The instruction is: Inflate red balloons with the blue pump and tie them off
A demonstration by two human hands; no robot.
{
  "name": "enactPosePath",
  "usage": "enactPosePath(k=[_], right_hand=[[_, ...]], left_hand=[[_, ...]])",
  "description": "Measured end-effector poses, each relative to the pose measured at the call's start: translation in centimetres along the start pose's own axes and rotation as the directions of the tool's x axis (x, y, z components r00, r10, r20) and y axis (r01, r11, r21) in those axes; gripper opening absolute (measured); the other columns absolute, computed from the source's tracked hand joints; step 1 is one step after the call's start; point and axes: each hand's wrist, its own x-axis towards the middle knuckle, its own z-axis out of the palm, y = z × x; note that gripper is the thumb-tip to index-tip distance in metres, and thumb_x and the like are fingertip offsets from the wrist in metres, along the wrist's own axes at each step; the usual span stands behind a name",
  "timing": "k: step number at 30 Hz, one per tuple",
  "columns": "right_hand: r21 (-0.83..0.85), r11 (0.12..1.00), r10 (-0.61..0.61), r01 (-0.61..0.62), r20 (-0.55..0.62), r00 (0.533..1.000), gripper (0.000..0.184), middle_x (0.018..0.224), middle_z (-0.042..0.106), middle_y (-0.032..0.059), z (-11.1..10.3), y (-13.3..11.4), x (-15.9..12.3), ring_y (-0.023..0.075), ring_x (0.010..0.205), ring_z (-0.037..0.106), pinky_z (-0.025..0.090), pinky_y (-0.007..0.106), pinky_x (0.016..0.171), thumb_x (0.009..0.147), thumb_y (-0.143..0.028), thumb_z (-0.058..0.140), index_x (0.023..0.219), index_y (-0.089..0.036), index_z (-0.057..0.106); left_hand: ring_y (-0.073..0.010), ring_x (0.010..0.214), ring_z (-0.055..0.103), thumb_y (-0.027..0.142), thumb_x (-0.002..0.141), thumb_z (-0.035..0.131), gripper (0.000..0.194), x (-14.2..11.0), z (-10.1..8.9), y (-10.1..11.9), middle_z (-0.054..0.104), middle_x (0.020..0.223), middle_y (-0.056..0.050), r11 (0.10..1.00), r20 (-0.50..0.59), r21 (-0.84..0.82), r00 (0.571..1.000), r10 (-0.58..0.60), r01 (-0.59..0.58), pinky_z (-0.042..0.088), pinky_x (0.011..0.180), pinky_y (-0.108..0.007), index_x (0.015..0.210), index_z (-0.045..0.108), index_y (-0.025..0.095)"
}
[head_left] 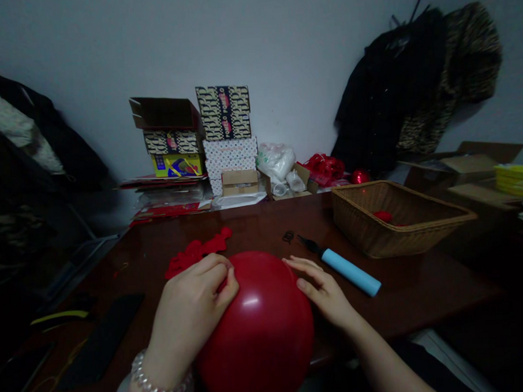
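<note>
A large, inflated red balloon (261,334) fills the lower middle of the view, close to my body. At its upper left edge my left hand (196,297) is closed, thumb and fingers pinched together against it; the exact spot they grip is hidden behind the fingers. My right hand (322,291) rests its outstretched fingertips on the balloon's right side. Past my left hand lie flat red cut-out pieces (197,252). A balloon pump (350,271) with a light blue barrel and black nozzle lies just beyond my right hand, near a small dark coiled item (288,236).
A wicker basket (419,235) with red items inside stands at the right on the brown table (263,225). Stacked boxes (230,154) and a plastic bag (277,159) line the wall. Yellow-handled tool (61,315) and a dark flat slab (104,340) lie left.
</note>
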Motion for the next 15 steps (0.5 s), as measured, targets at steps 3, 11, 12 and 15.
enactPosePath(k=[3, 11, 12, 15], right_hand=[[0.014, 1.000, 0.011, -0.011, 0.022, 1.000, 0.041, 0.133, 0.060, 0.0068, -0.17, 0.27, -0.07, 0.0272, 0.127, 0.050, 0.035, 0.049, 0.109, 0.090, -0.050, 0.056, 0.126, -0.031, 0.061], [0.059, 0.998, 0.036, -0.035, -0.016, 0.999, 0.040, 0.127, 0.064, 0.0071, -0.44, -0.27, -0.79, 0.0293, 0.120, 0.054, 0.036, 0.049, 0.106, 0.085, -0.049, 0.063, 0.120, -0.030, 0.066], [0.077, 0.996, 0.043, -0.041, -0.024, 0.999, 0.040, 0.126, 0.065, 0.0074, -0.51, -0.37, -0.82, 0.0295, 0.120, 0.054, 0.036, 0.049, 0.106, 0.084, -0.050, 0.063, 0.118, -0.030, 0.067], [0.187, 0.978, 0.105, -0.091, -0.065, 0.992, 0.043, 0.126, 0.065, 0.0077, -0.70, -0.35, -0.76, 0.0288, 0.120, 0.054, 0.035, 0.046, 0.107, 0.082, -0.054, 0.063, 0.116, -0.027, 0.068]], left_hand=[[-0.0143, 0.074, 0.064, 0.026, 0.092, 0.046, 0.025, 0.15, 0.33, 0.32, 0.068, 0.089, -0.002, 1.000, -0.011, -0.022, 1.000, -0.004, 0.003, 0.047, 0.069, -0.025, 0.076, 0.063, 0.020], [-0.0149, 0.071, 0.065, 0.031, 0.094, 0.041, 0.029, 0.22, 0.34, 0.31, 0.068, 0.098, -0.005, 0.997, 0.040, 0.063, 0.998, 0.052, -0.054, 0.051, 0.066, -0.025, 0.087, 0.068, 0.020], [-0.0148, 0.071, 0.065, 0.030, 0.094, 0.042, 0.029, 0.23, 0.29, 0.28, 0.068, 0.098, -0.005, 0.996, 0.037, 0.062, 0.997, 0.061, -0.064, 0.051, 0.066, -0.025, 0.087, 0.068, 0.020], [-0.0148, 0.074, 0.066, 0.029, 0.093, 0.045, 0.025, 0.19, -0.07, 0.17, 0.069, 0.100, -0.005, 0.997, -0.016, 0.045, 0.998, 0.068, -0.067, 0.051, 0.069, -0.025, 0.084, 0.067, 0.020]])
